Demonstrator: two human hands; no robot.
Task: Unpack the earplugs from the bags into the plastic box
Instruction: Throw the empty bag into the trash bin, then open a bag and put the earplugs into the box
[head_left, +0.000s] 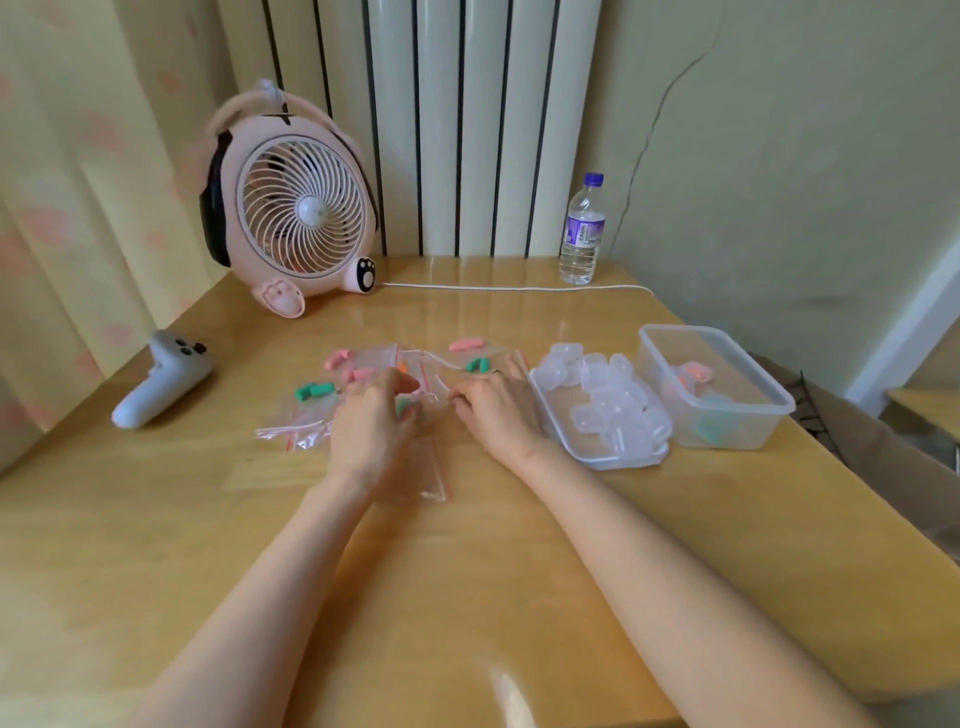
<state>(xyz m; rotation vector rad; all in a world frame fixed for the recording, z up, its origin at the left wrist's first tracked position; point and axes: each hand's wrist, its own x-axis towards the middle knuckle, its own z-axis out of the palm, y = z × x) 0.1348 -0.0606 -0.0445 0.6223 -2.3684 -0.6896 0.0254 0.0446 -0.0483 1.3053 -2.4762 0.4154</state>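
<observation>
A person's two bare forearms reach in from 6 o'clock across a glossy wooden desk (467, 597). The hands meet close together near the middle. The left hand (371, 421) curls its fingers and thumb round one side of a small clear zip bag (435, 399). The right hand (496, 410) pinches the opposite edge with bent fingertips. This two-sided hold looks meant to pull the seal apart. A green earplug (401, 408) peeks out beneath the left fingers, apparently inside that bag.

The filled bags (467, 353) lie at 12 o'clock from the hands, within easy reach. They are small, clear and thin, with red strips at the seal. Each holds a pair of short foam earplugs, pink or green and rounded at the ends. More pairs lie at 10 o'clock. Flat bags that look empty (296, 431) rest at 9 o'clock, and another lies under the left wrist.

The plastic box (727, 434) sits open at 3 o'clock, near the right hand, likely so earplugs can be dropped in quickly. It is clear and rectangular, and a few orange-pink and teal earplugs (693, 371) already lie in it. Touching its left side is a shallow clear lid (602, 460) heaped with tiny clear cases (608, 395).

Further back are a pink fan (301, 208) at 11 o'clock and a water bottle (583, 234) at 1 o'clock. A white handheld controller (161, 376) lies at 9 o'clock.
</observation>
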